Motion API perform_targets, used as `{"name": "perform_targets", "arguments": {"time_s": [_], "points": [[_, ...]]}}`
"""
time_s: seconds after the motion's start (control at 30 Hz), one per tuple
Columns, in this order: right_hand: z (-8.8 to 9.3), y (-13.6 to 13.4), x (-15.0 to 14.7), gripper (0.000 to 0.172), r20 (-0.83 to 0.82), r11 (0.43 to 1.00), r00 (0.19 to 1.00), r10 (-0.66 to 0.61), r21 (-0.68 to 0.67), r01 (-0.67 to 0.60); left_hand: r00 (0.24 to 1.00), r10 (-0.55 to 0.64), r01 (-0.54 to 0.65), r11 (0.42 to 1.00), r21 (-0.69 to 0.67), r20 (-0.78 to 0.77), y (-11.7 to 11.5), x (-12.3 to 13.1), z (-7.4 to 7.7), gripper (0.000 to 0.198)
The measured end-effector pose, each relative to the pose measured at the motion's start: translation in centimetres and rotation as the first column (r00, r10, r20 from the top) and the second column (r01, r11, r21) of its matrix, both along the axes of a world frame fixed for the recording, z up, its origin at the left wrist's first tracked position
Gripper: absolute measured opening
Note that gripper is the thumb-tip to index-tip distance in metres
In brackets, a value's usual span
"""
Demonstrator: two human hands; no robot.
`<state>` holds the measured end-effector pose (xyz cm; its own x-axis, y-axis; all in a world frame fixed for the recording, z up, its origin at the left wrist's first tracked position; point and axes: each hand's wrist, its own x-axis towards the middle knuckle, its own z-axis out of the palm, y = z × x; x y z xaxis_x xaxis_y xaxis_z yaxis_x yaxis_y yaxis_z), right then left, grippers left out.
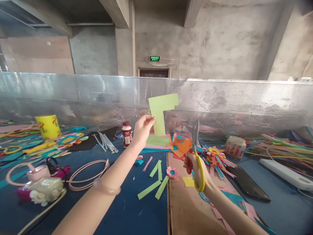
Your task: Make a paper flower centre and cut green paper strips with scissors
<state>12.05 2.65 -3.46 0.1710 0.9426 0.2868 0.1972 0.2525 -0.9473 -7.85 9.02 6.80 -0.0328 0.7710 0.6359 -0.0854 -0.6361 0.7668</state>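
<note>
A light green paper piece (158, 112), with a wide top and a narrower stem, is held upright by its left edge between the thumb and fingers of my left hand (144, 128). My right hand (195, 164) grips scissors (195, 138) with yellow and red handles, blades pointing up and close together. The blades are to the right of the green paper, apart from it. Below, several green strips (149, 190) lie on the blue table near a small pink paper flower (172, 172). Orange paper (181, 147) lies just left of the scissors.
A brown bottle (126, 134) stands left of my left hand. Farther left are a coiled cable (85, 173) and a yellow tape roll (48, 126). On the right lie a phone (248, 182), a white power strip (286, 173) and a clear tape roll (235, 147). A perforated metal panel (110, 98) runs behind.
</note>
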Motion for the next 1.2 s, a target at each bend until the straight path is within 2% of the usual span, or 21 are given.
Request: {"name": "perform_targets", "arguments": {"time_s": [0.13,0.3,0.4,0.57,0.9,1.2], "points": [[-0.8,-0.2,-0.6,0.024,0.037,0.993,0.996,0.086,-0.087,-0.083,0.988,0.143,-0.138,0.987,0.078,-0.061,-0.3,0.8,-0.5,0.022],[-1.1,-1.1,-1.6,0.021,0.251,0.998,0.966,0.063,0.01,-0.068,0.943,0.311,-0.279,0.932,0.233,-0.116,-1.6,1.2,-0.2,0.02],[-1.1,-1.5,-2.1,0.017,0.3,0.994,0.949,0.093,0.022,-0.104,0.913,0.38,-0.326,0.899,0.293,-0.15,-2.3,1.2,0.2,0.019],[-1.3,-1.6,-2.3,0.012,0.309,0.991,0.945,0.109,0.043,-0.128,0.906,0.379,-0.308,0.896,0.318,-0.189,-2.7,1.6,0.0,0.02],[-2.1,-0.9,-1.9,0.016,0.271,0.99,0.956,0.116,0.051,-0.135,0.91,0.314,-0.224,0.922,0.316,-0.271,-2.6,2.1,-0.7,0.019],[-2.4,-0.6,-1.9,0.018,0.24,0.987,0.961,0.14,0.048,-0.155,0.899,0.31,-0.211,0.926,0.314,-0.309,-3.1,2.4,-0.6,0.02]]}}
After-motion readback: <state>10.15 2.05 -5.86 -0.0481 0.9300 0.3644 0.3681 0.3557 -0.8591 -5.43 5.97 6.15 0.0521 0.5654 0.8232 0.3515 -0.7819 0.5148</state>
